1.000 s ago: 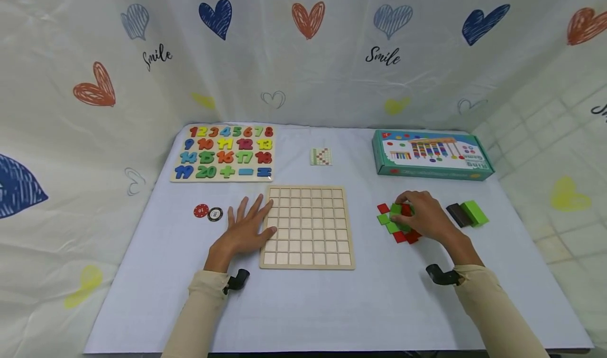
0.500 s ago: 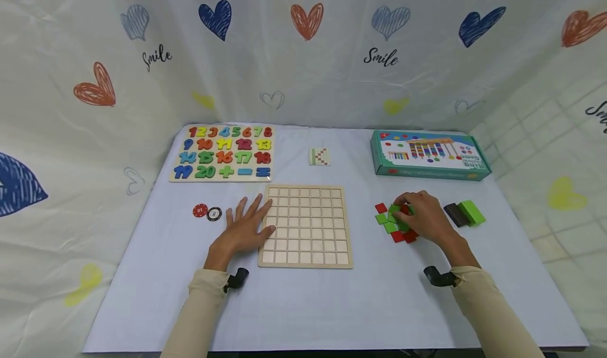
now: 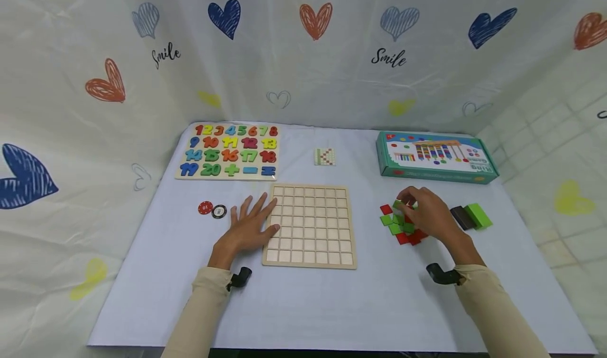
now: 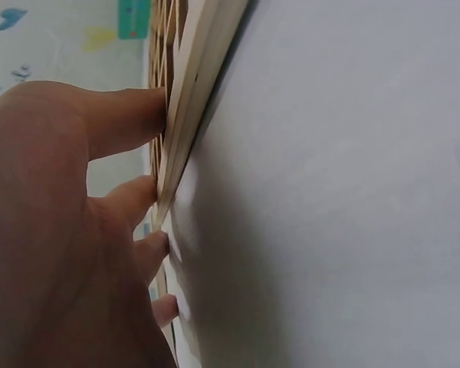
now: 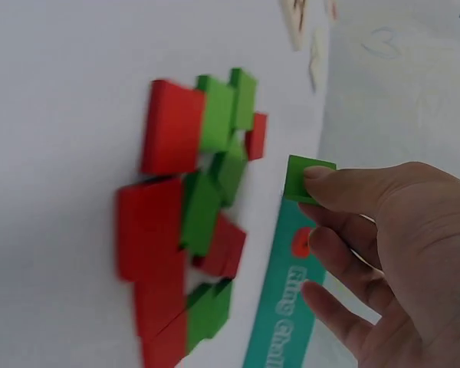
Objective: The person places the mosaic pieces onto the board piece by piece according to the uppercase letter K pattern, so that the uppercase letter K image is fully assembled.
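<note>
My left hand (image 3: 248, 225) lies flat on the table, fingers spread, touching the left edge of the wooden grid board (image 3: 309, 225); the left wrist view shows the fingertips (image 4: 142, 115) pressed against the board's rim (image 4: 195, 100). My right hand (image 3: 424, 210) hovers over a heap of red and green square tiles (image 3: 398, 224) and pinches one green tile (image 5: 307, 178) between thumb and fingers, lifted off the heap (image 5: 188, 222). The board's cells are empty.
A number puzzle board (image 3: 229, 151) lies at the back left, a teal game box (image 3: 436, 155) at the back right, a small pattern card (image 3: 324, 156) between them. Two round chips (image 3: 212, 209) sit left of my left hand. A dark block and a green block (image 3: 471, 215) lie right of the heap.
My right hand has risen slightly from the heap with a green tile pinched in its fingers. The left hand stays on the board's edge. The head view shifted a little.
</note>
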{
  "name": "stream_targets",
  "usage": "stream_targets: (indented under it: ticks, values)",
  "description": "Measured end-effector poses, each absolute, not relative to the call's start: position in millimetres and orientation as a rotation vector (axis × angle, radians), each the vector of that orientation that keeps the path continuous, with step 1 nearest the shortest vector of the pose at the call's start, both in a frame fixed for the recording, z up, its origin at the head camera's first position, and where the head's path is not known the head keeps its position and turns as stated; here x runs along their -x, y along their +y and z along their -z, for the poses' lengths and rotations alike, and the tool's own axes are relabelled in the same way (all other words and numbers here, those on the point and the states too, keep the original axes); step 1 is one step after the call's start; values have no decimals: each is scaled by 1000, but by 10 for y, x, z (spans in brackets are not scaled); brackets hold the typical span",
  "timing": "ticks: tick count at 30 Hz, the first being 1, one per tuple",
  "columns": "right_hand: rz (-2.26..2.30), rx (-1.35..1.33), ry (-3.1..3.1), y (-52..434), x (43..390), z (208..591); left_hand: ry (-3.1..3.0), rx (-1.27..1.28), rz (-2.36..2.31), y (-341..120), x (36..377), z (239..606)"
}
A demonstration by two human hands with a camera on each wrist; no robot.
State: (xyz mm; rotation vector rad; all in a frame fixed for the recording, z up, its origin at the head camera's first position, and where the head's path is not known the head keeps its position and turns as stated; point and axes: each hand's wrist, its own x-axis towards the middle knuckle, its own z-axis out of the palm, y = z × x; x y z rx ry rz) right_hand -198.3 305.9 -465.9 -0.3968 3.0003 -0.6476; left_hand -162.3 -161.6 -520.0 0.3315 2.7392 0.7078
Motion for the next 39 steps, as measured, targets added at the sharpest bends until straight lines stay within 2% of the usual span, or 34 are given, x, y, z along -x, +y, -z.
stream_targets:
  ticks: [14,31,39]
  values:
    - [797,547,3000,2427,2205,4449,2740,-327,-684,-1554,1631,5133]
    - [992,789,2833,1048,2523,4760,2714,-274,-694,-1542,1578,5115]
    - [1099,742,2716,645,2655,4874,2724,-277,-702,-1560,1605,5180]
